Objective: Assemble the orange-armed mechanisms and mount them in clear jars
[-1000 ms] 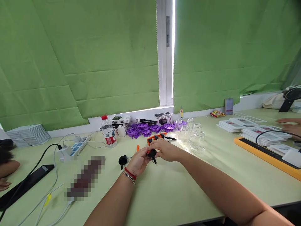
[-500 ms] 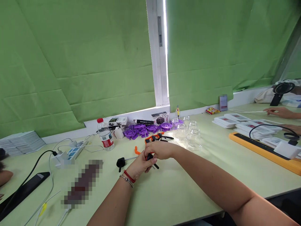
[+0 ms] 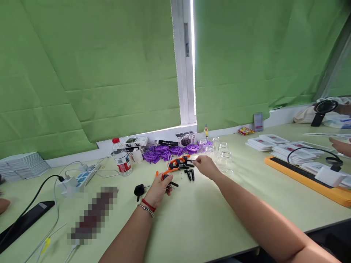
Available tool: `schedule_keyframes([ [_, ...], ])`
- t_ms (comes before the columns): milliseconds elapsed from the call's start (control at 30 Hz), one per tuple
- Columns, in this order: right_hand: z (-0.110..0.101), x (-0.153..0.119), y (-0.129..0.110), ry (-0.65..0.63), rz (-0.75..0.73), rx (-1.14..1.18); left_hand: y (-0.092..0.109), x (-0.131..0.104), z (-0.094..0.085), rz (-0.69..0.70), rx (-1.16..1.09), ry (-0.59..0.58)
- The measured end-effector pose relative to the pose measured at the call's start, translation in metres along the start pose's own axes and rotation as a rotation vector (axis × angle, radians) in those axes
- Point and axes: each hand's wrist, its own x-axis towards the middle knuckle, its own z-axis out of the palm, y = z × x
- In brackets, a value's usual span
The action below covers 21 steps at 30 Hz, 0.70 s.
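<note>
My left hand (image 3: 160,188) is closed around a black part (image 3: 172,181) with a thin metal rod; the fingers cover much of it. Out to the right, my right hand (image 3: 206,166) pinches the end of a slim black piece (image 3: 193,161) lying by the orange and black parts (image 3: 179,160). Between the hands rest short black pegs (image 3: 188,174) and tiny rings (image 3: 181,178). A black knob with a metal rod (image 3: 139,190) lies left of my left hand.
Purple wheel-like parts (image 3: 164,151) are piled along the back beside a water bottle (image 3: 121,159). Several clear glass jars (image 3: 226,159) stand behind my right hand. A power strip (image 3: 87,176) sits left; at right are white stacks (image 3: 285,149) and another person's hand (image 3: 341,147).
My right hand has parted from my left hand and moved right to the loose parts, uncovering the pegs. My left hand stays low with the black part.
</note>
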Motion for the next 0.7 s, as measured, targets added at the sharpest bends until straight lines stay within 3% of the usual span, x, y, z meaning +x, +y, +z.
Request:
schedule_keyframes([
  [67, 0.012, 0.000, 0.013, -0.110, 0.069, -0.071, -0.001, 0.001, 0.000, 0.002, 0.000, 0.033],
  [267, 0.034, 0.001, 0.021, -0.129, 0.146, -0.177, -0.002, 0.003, 0.002, 0.017, -0.041, 0.080],
  [533, 0.024, 0.001, 0.029, -0.116, 0.184, -0.273, 0.002, 0.002, -0.001, -0.013, -0.138, 0.090],
  [700, 0.015, -0.007, 0.023, -0.135, 0.022, -0.221, 0.001, 0.004, -0.004, -0.023, -0.217, 0.108],
])
